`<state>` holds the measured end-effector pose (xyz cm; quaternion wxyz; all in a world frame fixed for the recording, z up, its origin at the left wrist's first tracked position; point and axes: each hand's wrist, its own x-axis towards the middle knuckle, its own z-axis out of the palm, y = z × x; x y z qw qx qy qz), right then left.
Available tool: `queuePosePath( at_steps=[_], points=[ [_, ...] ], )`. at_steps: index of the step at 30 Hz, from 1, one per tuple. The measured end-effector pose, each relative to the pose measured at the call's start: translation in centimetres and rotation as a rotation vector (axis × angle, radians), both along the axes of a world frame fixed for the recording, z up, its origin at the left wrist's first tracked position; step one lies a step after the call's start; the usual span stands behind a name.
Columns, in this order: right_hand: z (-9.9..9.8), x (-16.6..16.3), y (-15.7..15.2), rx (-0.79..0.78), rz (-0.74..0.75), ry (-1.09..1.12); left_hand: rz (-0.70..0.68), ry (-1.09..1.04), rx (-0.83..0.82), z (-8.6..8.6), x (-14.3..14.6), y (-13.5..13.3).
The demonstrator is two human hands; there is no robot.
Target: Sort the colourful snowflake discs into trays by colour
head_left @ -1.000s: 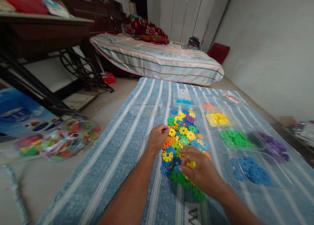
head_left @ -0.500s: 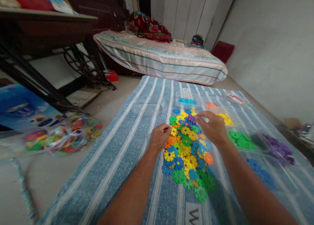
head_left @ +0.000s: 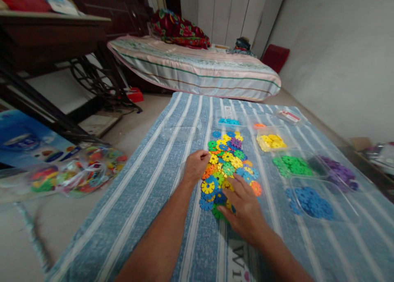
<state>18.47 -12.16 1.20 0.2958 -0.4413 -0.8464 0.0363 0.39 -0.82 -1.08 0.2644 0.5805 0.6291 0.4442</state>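
Right hand [head_left: 243, 206], fingers parted, over the disc pile [head_left: 227, 156], left hand [head_left: 196, 166] curled at its left edge, grip unclear, tubs [head_left: 343, 200] of yellow, green, blue discs [head_left: 314, 204] to its right, striped cloth [head_left: 147, 183] beneath

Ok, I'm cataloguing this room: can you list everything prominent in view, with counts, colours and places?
Loose notched plastic discs: many, multicoloured, centre
Clear plastic tubs: several, colourless, beyond and beside discs
Sorted notched discs: six lots, one colour each, among tubs
Striped cloth: one, blue-and-white, underneath
Clear bags: at least two, multicoloured contents, left floor
Printed panel: one, blue, left floor
Metal-legged table: one, dark, left
Striped-covered bed: one, pale, back
Floral blanket: one, red, on bed
Panelled wardrobe: one, white, back
Left hand: one, bare, discs' left edge
Right hand: one, bare, over nearer discs
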Motion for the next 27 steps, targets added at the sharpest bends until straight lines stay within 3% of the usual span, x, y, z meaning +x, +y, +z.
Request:
queuePosePath(
  at_steps=[7, 14, 19, 23, 27],
  points=[
    [-0.6, -2.0, 0.0, 0.007, -0.093, -0.092, -0.004, -0.007, -0.014, 0.2, 0.0, 0.0],
    [-1.3, -1.8, 0.4, 0.169, -0.002, -0.076, -0.008, -0.008, -0.001, -0.1, -0.2, 0.3],
    [-1.0, -1.4, 0.7, 0.236, 0.053, 0.089, -0.002, 0.002, -0.005, 0.0, -0.1, 0.1],
    [0.4, 0.6, 0.8, 0.240, -0.019, 0.191, -0.001, -0.013, -0.030, 0.4, 0.0, -0.1],
    [2.4, 6.2, 0.7, 0.309, -0.200, 0.136, 0.007, -0.023, -0.050, 0.8, 0.1, -0.3]
  ],
)
